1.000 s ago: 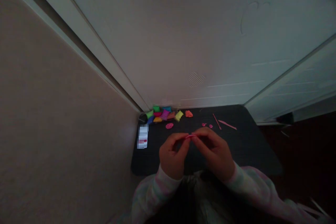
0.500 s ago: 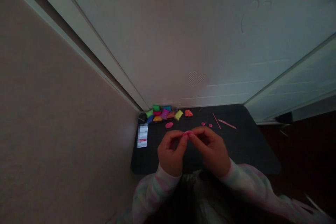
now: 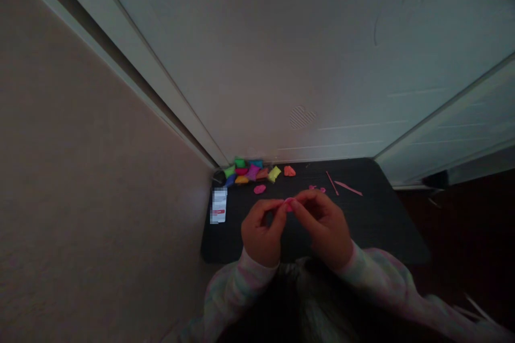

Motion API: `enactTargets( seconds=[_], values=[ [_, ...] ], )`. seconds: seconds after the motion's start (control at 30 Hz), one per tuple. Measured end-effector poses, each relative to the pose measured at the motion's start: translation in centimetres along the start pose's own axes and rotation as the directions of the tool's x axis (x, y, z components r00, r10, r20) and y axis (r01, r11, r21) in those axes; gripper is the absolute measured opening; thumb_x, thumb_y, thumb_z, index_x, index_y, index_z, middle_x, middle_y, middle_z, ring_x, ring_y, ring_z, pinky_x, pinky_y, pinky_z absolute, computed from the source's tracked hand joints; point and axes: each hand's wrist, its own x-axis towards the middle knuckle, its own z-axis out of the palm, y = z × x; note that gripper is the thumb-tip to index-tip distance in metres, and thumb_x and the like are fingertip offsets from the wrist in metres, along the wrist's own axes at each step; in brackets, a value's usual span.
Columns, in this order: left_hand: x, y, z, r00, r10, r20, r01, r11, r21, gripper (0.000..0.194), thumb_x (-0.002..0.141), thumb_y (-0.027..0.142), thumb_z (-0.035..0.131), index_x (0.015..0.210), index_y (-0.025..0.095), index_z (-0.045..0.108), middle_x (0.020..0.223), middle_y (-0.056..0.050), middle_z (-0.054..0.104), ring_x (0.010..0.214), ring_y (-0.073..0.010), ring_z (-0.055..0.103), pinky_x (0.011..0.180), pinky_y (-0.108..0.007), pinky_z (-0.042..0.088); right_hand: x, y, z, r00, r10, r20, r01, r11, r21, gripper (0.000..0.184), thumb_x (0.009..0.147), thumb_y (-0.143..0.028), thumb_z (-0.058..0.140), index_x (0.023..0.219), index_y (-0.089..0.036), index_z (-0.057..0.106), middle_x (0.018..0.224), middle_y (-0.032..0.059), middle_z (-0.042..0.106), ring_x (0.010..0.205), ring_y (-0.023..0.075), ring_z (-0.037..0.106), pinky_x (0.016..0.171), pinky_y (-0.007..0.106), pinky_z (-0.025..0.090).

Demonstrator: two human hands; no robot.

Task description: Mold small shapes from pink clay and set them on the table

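Between the fingertips of both hands is a small piece of pink modelling clay (image 3: 289,203), held above the dark table. My left hand (image 3: 263,229) pinches its left side, and my right hand (image 3: 324,228) pinches its right side with thumb and forefinger. Just beyond the hands lies a flattened pink clay lump (image 3: 259,189). Two little pink clay bits (image 3: 313,187) rest past my right hand, partly hidden by it. An orange clay lump (image 3: 289,171) sits farther back.
Several coloured clay packets (image 3: 252,172) are heaped at the back left of the table (image 3: 378,225). A lit phone (image 3: 218,206) lies along its left edge. Two pink modelling tools, a thin stick (image 3: 332,183) and a blade-like one (image 3: 348,188), lie right of centre. A white panel (image 3: 249,64) rises behind.
The fingertips have shifted slightly on the pink clay, and more of its face now shows between them. The view has tilted a little; the things on the table stay in place.
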Motion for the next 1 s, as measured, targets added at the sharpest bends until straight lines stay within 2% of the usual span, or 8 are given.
enactTargets(
  seconds=[0.1,0.2,0.33,0.53,0.7,0.83,1.0],
  values=[
    [0.2,0.1,0.1,0.995,-0.103,-0.007,0.102,0.991,-0.085,0.011,0.067,0.018,0.062,0.078,0.016,0.064,0.069,-0.001,0.066,0.065,-0.0115,0.062,0.062,-0.020,0.050,0.0,0.0,0.0,1.000,0.003,-0.008,-0.003,1.000,0.012,0.005,0.072,-0.022,0.061,0.073,-0.019,0.056,0.067,-0.0020,0.059,0.062,0.0107,0.056,0.059,0.021,0.047],
    [0.6,0.3,0.0,0.977,-0.205,0.060,0.212,0.965,-0.151,0.016,0.066,0.019,0.063,0.081,0.017,0.065,0.072,-0.001,0.068,0.067,-0.0119,0.063,0.063,-0.021,0.050,0.0,0.0,-0.1,1.000,0.022,-0.010,-0.021,0.999,0.045,0.005,0.071,-0.021,0.062,0.073,-0.020,0.057,0.068,-0.0024,0.059,0.063,0.0102,0.057,0.060,0.020,0.047],
    [1.1,0.5,-0.1,0.961,-0.249,0.121,0.266,0.950,-0.162,0.007,0.064,0.015,0.064,0.070,0.016,0.067,0.068,0.000,0.069,0.064,-0.0113,0.063,0.061,-0.019,0.050,0.3,0.2,-0.2,0.997,0.070,0.016,-0.071,0.993,0.098,0.007,0.069,-0.021,0.063,0.074,-0.020,0.059,0.069,-0.0026,0.061,0.065,0.0098,0.058,0.062,0.020,0.048],
    [1.4,0.4,-0.3,0.930,-0.327,0.169,0.356,0.917,-0.182,0.008,0.061,0.016,0.066,0.069,0.017,0.068,0.062,0.001,0.069,0.056,-0.0100,0.062,0.055,-0.018,0.050,0.9,0.4,-0.9,0.979,0.172,0.106,-0.189,0.965,0.181,0.008,0.066,-0.024,0.066,0.069,-0.019,0.060,0.062,-0.0039,0.061,0.058,0.0079,0.057,0.055,0.017,0.046],
    [1.6,0.4,-0.8,0.926,-0.313,0.208,0.340,0.935,-0.104,0.008,0.062,0.018,0.066,0.069,0.017,0.070,0.059,0.001,0.068,0.056,-0.0103,0.062,0.056,-0.019,0.049,1.2,0.3,-1.5,0.966,0.193,0.174,-0.222,0.960,0.168,0.011,0.066,-0.023,0.066,0.075,-0.019,0.060,0.064,-0.0031,0.063,0.059,0.0089,0.058,0.057,0.020,0.047],
    [1.8,0.6,-0.8,0.936,-0.276,0.216,0.289,0.957,-0.028,0.008,0.062,0.017,0.066,0.069,0.016,0.070,0.063,-0.001,0.069,0.058,-0.0118,0.062,0.058,-0.021,0.050,1.3,0.1,-2.0,0.964,0.136,0.228,-0.153,0.987,0.059,0.006,0.069,-0.021,0.064,0.073,-0.019,0.062,0.067,-0.0019,0.064,0.064,0.0102,0.059,0.061,0.021,0.047],
    [1.6,0.6,-0.7,0.926,-0.303,0.224,0.330,0.940,-0.093,0.010,0.062,0.018,0.065,0.071,0.016,0.069,0.066,-0.003,0.071,0.060,-0.0139,0.063,0.059,-0.024,0.051,1.4,0.0,-1.9,0.963,0.130,0.237,-0.148,0.987,0.060,0.003,0.071,-0.022,0.061,0.071,-0.019,0.061,0.065,-0.0024,0.063,0.064,0.0099,0.059,0.061,0.020,0.047]
  ],
)
